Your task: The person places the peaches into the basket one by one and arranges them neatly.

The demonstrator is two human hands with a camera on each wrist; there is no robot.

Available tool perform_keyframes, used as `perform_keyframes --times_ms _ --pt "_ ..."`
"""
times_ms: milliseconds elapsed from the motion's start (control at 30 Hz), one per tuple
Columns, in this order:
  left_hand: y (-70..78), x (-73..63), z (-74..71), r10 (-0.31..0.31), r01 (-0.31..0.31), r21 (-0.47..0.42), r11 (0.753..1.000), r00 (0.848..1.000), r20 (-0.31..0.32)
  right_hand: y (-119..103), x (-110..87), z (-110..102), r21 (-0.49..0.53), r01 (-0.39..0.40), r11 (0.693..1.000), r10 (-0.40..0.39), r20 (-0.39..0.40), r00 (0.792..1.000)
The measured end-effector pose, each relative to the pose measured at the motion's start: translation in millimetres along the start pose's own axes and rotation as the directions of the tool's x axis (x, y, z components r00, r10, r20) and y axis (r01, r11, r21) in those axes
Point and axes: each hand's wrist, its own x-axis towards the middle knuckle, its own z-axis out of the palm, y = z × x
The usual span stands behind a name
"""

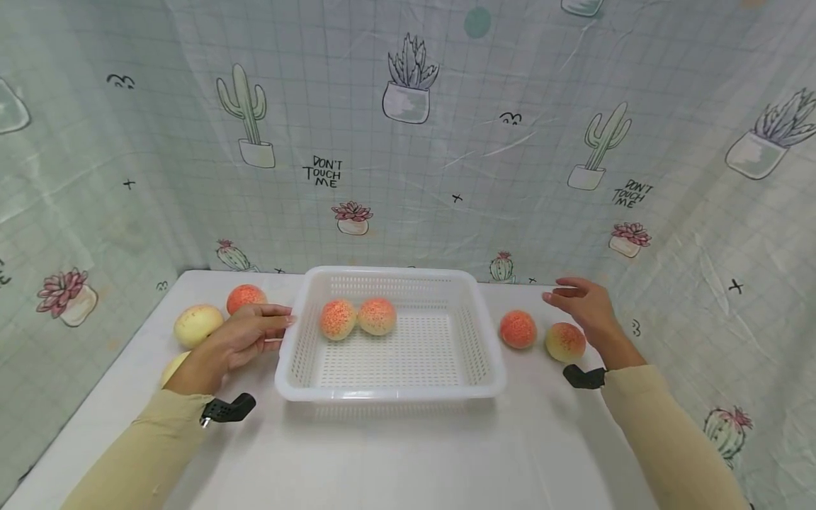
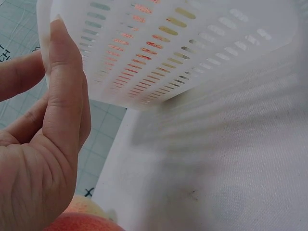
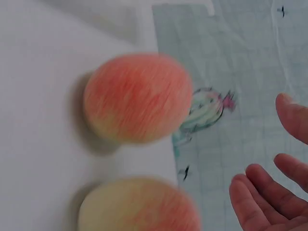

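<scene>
In the head view, a white perforated plastic basket holds two red-speckled peaches, one beside the other, in its left part. My left hand pinches the basket's left rim between thumb and fingers; the left wrist view shows the fingers against that rim, beside the slotted wall. My right hand hovers past the basket's right side with loosely bent fingers and holds nothing. Nearest to it is a yellow-red peach, and a redder peach lies closer to the basket.
Left of the basket, a red peach and a pale yellow fruit lie on the white table. Another yellow fruit is partly hidden by my left wrist. A cactus-print curtain encloses the table's back and sides.
</scene>
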Motion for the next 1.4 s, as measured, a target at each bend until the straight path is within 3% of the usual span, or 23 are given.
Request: perform_keyframes --times_ms 200,567,900,1400 --pt "0.6 -0.5 -0.9 -0.001 0.002 -0.017 1.000 1.000 0.004 34.4 -8.5 -10.6 -0.095 -0.075 0.993 0.069 -0.067 0.995" --pt "1.0 0.6 1.4 0.011 -0.011 0.001 1.000 1.000 0.012 86.9 -16.0 6.6 -0.074 -0.158 0.985 0.157 -0.023 0.987" --pt "0.7 0.0 0.6 0.013 -0.013 0.000 1.000 1.000 0.007 93.7 -25.3 18.2 -0.094 -0.130 0.987 0.125 -0.063 0.990" --pt "0.3 -0.3 -1.1 0.021 -0.021 -0.024 0.999 1.000 0.015 93.5 -24.5 17.4 -0.130 -0.184 0.974 0.168 -0.128 0.977"
